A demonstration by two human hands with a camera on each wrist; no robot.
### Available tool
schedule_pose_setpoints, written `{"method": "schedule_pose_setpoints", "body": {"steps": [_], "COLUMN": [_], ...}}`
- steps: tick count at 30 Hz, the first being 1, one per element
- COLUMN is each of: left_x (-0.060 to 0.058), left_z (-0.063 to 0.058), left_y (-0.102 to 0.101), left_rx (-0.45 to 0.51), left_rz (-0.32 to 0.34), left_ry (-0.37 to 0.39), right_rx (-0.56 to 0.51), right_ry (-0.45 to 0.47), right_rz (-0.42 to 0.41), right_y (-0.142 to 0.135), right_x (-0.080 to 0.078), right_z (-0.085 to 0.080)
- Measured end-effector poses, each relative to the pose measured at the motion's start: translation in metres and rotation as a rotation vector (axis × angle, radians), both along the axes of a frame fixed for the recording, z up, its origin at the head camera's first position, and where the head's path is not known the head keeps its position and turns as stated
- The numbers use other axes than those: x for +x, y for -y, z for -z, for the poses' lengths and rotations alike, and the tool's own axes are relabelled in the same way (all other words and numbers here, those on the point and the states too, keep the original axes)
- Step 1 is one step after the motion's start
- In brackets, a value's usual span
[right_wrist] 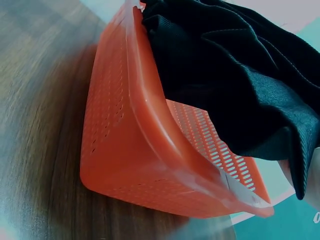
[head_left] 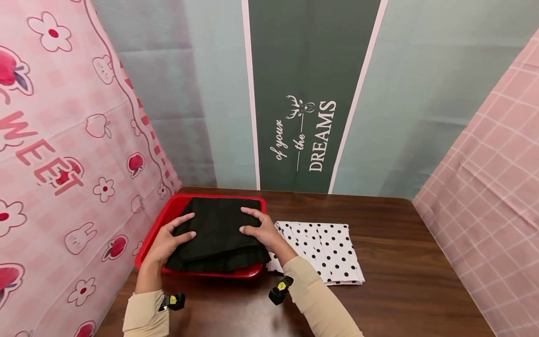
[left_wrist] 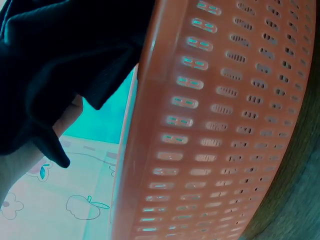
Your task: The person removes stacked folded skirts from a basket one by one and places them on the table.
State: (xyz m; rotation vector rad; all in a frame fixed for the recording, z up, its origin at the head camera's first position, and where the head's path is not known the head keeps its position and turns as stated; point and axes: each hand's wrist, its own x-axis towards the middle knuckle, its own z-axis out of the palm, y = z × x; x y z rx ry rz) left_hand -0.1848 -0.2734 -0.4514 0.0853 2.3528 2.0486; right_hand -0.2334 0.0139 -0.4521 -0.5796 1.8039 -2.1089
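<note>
A folded black cloth (head_left: 219, 229) lies over the red plastic basket (head_left: 157, 234), covering most of its opening. My left hand (head_left: 166, 238) holds the cloth by its left side, and my right hand (head_left: 262, 229) holds it by its right side. One finger and the thumb of each hand show on top; the cloth hides the others. Up close, stitched hems run along the black cloth (right_wrist: 235, 75) in the right wrist view. Its loose corner droops past the rim of the perforated basket (left_wrist: 200, 125) in the left wrist view.
A folded white cloth with black dots (head_left: 324, 252) lies on the brown wooden table (head_left: 400, 281), just right of the basket. Pink printed fabric (head_left: 84, 187) hangs along the left, and a grey-green curtain (head_left: 210, 93) hangs behind. Pink checked fabric (head_left: 488, 187) borders the right side.
</note>
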Motion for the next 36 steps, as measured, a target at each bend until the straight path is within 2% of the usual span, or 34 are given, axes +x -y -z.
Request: {"method": "schedule_pose_setpoints", "body": {"steps": [4, 8, 14, 17, 20, 24, 29, 36], "left_x": [0.000, 0.003, 0.005, 0.003, 0.001, 0.001, -0.001, -0.007], "left_z": [0.000, 0.001, 0.001, -0.001, -0.003, -0.003, -0.006, -0.007], "left_y": [-0.005, -0.015, -0.040, -0.055, -0.073, -0.094, -0.114, -0.139], "left_rx": [0.025, 0.036, 0.068, 0.068, 0.084, 0.100, 0.123, 0.110], "left_rz": [-0.001, 0.007, 0.003, 0.001, 0.006, 0.011, 0.006, 0.045], "left_ry": [0.012, 0.011, 0.025, 0.030, 0.019, 0.004, -0.025, -0.040], "right_rx": [0.003, 0.063, 0.080, 0.113, 0.121, 0.120, 0.152, 0.195], "right_ry": [0.003, -0.028, -0.066, -0.082, -0.082, -0.076, -0.088, -0.107], "right_rz": [0.008, 0.034, 0.035, 0.032, 0.031, 0.035, 0.035, 0.058], "right_y": [-0.004, -0.016, -0.042, -0.058, -0.077, -0.099, -0.118, -0.142], "right_x": [-0.006, -0.002, 0.003, 0.009, 0.009, 0.006, 0.006, 0.013], "right_z": [0.017, 0.022, 0.021, 0.008, 0.005, 0.015, 0.015, 0.009]}}
